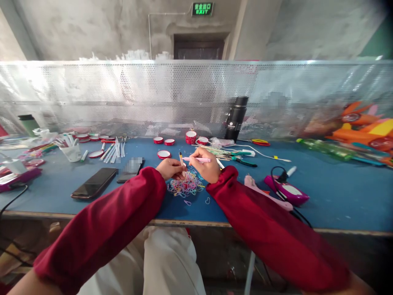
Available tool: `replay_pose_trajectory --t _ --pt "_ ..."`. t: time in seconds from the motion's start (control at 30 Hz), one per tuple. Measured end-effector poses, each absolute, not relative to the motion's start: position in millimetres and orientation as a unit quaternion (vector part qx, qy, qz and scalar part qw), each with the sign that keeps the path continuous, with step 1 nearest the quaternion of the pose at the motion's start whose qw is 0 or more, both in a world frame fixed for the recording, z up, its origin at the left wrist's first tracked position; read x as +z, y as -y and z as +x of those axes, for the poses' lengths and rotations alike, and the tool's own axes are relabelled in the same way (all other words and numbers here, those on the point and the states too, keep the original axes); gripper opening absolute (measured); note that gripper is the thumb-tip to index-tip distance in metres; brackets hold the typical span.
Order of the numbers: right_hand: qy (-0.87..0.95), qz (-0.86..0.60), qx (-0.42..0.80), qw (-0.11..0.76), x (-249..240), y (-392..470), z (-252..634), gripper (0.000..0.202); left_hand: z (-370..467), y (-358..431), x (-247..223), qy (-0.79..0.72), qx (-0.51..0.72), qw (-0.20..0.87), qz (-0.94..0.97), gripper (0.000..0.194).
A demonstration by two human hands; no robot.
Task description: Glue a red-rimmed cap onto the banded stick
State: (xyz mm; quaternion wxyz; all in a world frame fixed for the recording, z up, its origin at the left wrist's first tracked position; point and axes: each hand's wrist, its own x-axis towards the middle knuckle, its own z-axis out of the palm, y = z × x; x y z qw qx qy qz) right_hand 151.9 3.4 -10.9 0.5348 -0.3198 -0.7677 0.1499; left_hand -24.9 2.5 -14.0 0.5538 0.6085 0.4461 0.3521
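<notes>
My left hand [171, 168] pinches a short, thin pale stick [181, 158] with a dark tip, held upright. Close beside it, my right hand [205, 166] is closed around a pink pen [196, 159], its tip pointing left at the stick. Whether tip and stick touch, I cannot tell. Just below both hands lies a loose heap of small coloured rubber bands [186, 186] on the blue tabletop [181, 211]. A stray band [208, 200] lies apart near the front edge.
Two phones [94, 183] lie to the left, near a white cup of pens [70, 151]. Behind my hands are red round tins [190, 137], pliers [244, 159] and a black thermos [236, 119]. A purple corded device [287, 190] sits right; a perforated metal screen [123, 98] backs the table.
</notes>
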Motion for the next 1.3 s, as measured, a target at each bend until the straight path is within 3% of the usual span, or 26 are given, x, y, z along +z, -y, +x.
replay_pose_trajectory --t 1.3 --pt "0.773 -0.323 0.124 0.532 -7.3 -2.4 154.7 0.015 -25.4 -2.6 -14.7 -0.443 0.362 0.549 0.610 0.017"
